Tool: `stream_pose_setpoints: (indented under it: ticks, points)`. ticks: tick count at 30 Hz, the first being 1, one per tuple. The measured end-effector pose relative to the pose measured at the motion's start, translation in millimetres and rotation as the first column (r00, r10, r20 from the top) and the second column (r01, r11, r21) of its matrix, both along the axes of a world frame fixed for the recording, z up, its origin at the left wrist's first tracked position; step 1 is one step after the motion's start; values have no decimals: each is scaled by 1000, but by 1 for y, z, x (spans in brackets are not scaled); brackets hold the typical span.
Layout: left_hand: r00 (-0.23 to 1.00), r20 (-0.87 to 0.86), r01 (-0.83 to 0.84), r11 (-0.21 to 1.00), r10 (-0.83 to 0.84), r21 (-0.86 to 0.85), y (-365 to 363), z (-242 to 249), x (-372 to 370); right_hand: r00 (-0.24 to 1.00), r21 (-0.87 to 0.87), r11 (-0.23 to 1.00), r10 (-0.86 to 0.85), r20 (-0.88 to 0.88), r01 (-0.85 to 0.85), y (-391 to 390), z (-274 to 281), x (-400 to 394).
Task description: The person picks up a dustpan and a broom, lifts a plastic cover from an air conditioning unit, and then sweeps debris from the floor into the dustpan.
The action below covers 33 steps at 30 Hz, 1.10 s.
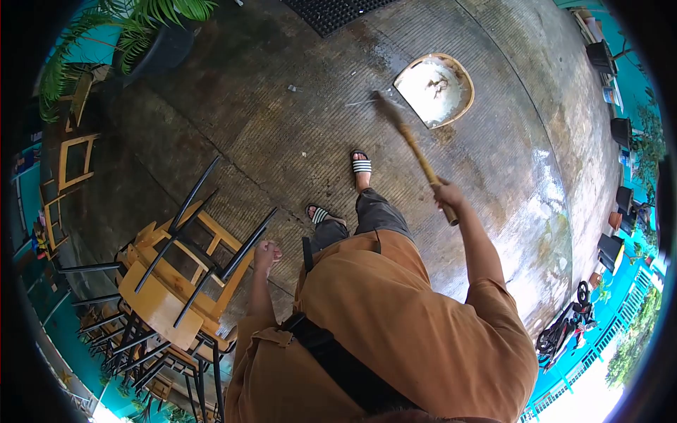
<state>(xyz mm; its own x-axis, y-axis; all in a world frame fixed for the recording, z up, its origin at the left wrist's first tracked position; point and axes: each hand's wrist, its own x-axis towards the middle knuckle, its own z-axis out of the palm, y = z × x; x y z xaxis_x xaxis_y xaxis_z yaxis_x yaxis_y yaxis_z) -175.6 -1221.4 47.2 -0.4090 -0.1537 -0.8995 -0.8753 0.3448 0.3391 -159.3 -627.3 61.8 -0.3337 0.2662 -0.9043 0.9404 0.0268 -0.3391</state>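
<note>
My right hand point(447, 195) is wrapped round the wooden handle of a broom point(416, 149), near its lower end in the picture. The broom slants up and left, and its dark, blurred head is low over the concrete floor. Just right of that head lies a white dustpan point(427, 92) with a tan rim, a straight left edge and some brownish debris inside. My left hand point(265, 256) hangs at my side with its fingers curled loosely and nothing visible in them. It is close to the upturned wooden chairs.
Stacked wooden chairs point(159, 289) with black metal legs stick out on the left. A large potted palm point(161, 53) and a black mat point(331, 13) are at the top. Pots line the right wall, with a motorcycle point(564, 331) at lower right. Small litter point(293, 88) dots the floor.
</note>
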Motion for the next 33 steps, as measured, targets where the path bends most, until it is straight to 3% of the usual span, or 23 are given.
stream_pose_setpoints:
  ticks: [1, 5, 8, 13, 14, 19, 21, 22, 25, 28, 33]
  points:
    - [1000, 2, 3, 1000, -3, 3, 3, 1, 1, 1000, 81, 997, 12, -13, -11, 13, 0, 2]
    - [997, 40, 62, 998, -61, -13, 4, -5, 5, 997, 134, 989, 66, -30, -61, 24, 56, 11]
    - [994, 87, 60, 998, -59, -10, 6, -10, 12, 1000, -23, 1000, -9, -18, 9, -5, 107, 15]
    - [989, 122, 85, 996, -82, -23, 15, -11, 4, 999, -131, 991, 5, -42, -11, -41, 77, 7]
    - [993, 92, 79, 997, -77, -23, 20, -6, 0, 1000, -192, 981, -1, -30, -5, -39, 66, 5]
    - [996, 62, 72, 997, -71, -18, 32, -1, -15, 996, -161, 983, -87, -2, 85, 12, 18, 11]
    - [999, 24, 38, 999, -39, 10, 35, -4, -17, 995, 241, 969, 72, -64, -55, 18, 17, 18]
    - [999, 22, 35, 999, -35, 10, 38, -6, -19, 995, 242, 969, 76, -66, -58, 23, 19, 25]
    - [998, 8, 67, 998, -67, -19, 46, -6, -11, 993, 177, 980, 102, -52, -91, 14, 75, 44]
    - [995, 71, 69, 997, -71, 29, 45, -19, 1, 996, -6, 996, 92, 1, -92, -28, 116, 31]
    - [990, 120, 72, 997, -71, -3, 39, -22, 9, 999, -229, 973, 38, -16, -41, -48, 52, 11]
